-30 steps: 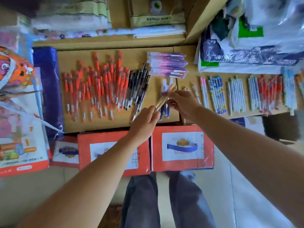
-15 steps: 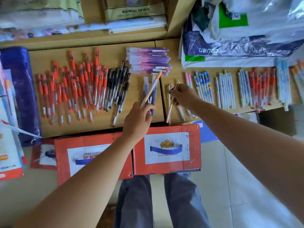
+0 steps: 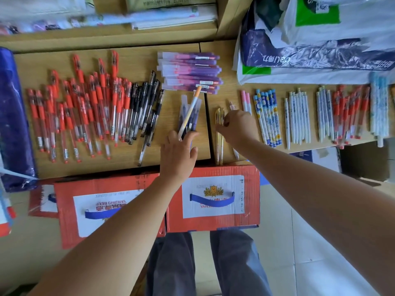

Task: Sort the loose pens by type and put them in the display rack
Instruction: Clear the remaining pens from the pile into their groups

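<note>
While the cream pen is pinched in the left hand, angled over the blue pens, the right hand pinches the yellow pens just beside. Sorting underway. Next, probably: lay it with its match, aligned.

2 outstretched arms, left grip around 1 pen, right grip pinching yellow pens

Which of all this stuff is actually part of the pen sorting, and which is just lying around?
Part of the job: the orange-tipped pen in the left hand; yellow pens at the right hand; grouped red pens, black pens, purple pens, white pens.

Lying about: red cartons, plastic bags, blue bundle.
</note>
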Available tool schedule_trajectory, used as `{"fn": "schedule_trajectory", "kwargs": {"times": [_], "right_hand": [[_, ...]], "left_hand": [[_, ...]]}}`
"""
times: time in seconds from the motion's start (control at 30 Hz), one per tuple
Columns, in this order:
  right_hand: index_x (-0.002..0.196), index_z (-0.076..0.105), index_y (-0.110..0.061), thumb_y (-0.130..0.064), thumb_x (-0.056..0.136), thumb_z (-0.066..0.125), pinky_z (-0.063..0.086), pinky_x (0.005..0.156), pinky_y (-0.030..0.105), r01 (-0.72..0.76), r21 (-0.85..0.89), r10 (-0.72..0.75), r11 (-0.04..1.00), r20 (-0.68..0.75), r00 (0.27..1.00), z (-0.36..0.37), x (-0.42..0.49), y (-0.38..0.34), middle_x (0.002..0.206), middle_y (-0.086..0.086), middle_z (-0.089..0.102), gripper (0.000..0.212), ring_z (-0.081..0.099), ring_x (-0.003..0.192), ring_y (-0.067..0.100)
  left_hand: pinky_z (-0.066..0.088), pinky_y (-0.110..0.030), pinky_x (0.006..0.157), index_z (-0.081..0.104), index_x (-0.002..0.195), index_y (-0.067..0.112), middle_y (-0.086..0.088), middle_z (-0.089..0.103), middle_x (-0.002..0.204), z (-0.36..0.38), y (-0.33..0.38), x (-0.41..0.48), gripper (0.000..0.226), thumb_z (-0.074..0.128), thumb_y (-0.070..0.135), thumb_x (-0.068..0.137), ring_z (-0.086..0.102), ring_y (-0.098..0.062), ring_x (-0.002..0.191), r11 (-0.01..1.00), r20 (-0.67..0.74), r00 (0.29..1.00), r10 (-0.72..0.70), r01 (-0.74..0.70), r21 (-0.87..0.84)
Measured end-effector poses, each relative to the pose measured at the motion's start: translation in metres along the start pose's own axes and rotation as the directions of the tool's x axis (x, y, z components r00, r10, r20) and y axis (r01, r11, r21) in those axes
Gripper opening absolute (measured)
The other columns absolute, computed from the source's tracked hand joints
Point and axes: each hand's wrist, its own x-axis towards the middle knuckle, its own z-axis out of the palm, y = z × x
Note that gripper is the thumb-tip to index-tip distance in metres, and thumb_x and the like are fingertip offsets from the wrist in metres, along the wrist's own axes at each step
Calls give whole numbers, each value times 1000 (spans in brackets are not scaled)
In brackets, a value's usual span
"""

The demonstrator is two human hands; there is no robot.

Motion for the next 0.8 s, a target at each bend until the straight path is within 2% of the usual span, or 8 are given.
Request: {"fn": "schedule_trajectory", "kwargs": {"times": [0.1, 0.27, 0.33, 0.47, 0.53, 0.6, 0.7, 0.8], "right_hand": [[77, 62, -11, -37, 83, 71, 36, 55, 25, -24, -3, 24, 1000, 4, 1000, 5, 2, -5, 73, 4, 58, 29, 53, 68, 18], [62, 51, -15, -24, 81, 69, 28, 41, 20, -37, 22, 37, 999, 11, 999, 6, 6, -5, 58, 0, 51, 27, 47, 54, 13], [60, 51, -17, -27, 81, 68, 35, 46, 21, 21, 65, -22, 998, 24, 999, 4, 8, -8, 61, 4, 60, 29, 55, 60, 16], [62, 60, -13, -36, 82, 71, 50, 72, 27, 108, 214, -128, 971, 82, 988, 3, 13, -23, 55, 3, 64, 32, 66, 63, 17], [62, 59, -15, -34, 84, 70, 50, 69, 23, 120, 192, -148, 974, 137, 980, 7, 14, -32, 52, -2, 60, 31, 66, 60, 13], [68, 64, -10, -31, 84, 70, 52, 65, 25, 132, 140, -151, 981, 133, 979, 14, 13, -40, 57, 2, 60, 28, 67, 67, 17], [80, 68, -4, -30, 84, 70, 54, 70, 33, 125, 83, -133, 989, 109, 985, 23, 10, -47, 72, 10, 66, 27, 66, 76, 24], [88, 64, -6, -29, 81, 73, 45, 63, 29, 77, 126, -82, 989, 32, 996, 27, 8, -46, 84, 8, 67, 26, 60, 78, 21]], "left_hand": [[48, -39, 83, 51, 131, 28, -12, 46, 106, 1, -6, 0, 38, 55, 24, 93, 50, -29, 97, 1000, -3, 1000, -3, 3, -27], [50, -40, 81, 51, 130, 26, -12, 43, 105, -2, -14, 0, 37, 56, 22, 94, 51, -28, 94, 997, -18, 1000, -9, 8, -78], [51, -41, 80, 51, 129, 26, -13, 43, 104, -2, -17, -1, 37, 57, 21, 93, 54, -29, 89, 996, -17, 1000, -4, 3, -94], [53, -41, 79, 51, 129, 26, -14, 44, 105, -2, -23, -2, 37, 56, 23, 93, 58, -30, 86, 993, -20, 1000, -21, 18, -121], [53, -41, 79, 50, 129, 26, -14, 44, 107, -3, -27, -4, 36, 56, 22, 93, 58, -29, 84, 991, -28, 999, -22, 18, -130], [53, -41, 79, 51, 129, 26, -13, 43, 108, -5, -31, -6, 36, 56, 22, 94, 58, -28, 82, 991, -35, 999, -20, 15, -136], [52, -41, 80, 52, 129, 26, -12, 43, 107, -8, -37, -8, 35, 56, 22, 94, 56, -27, 85, 990, -43, 999, -13, 7, -140], [51, -37, 80, 52, 131, 26, -10, 43, 105, -11, -42, -9, 38, 55, 20, 94, 53, -24, 85, 986, -50, 999, 2, -10, -164]]}}
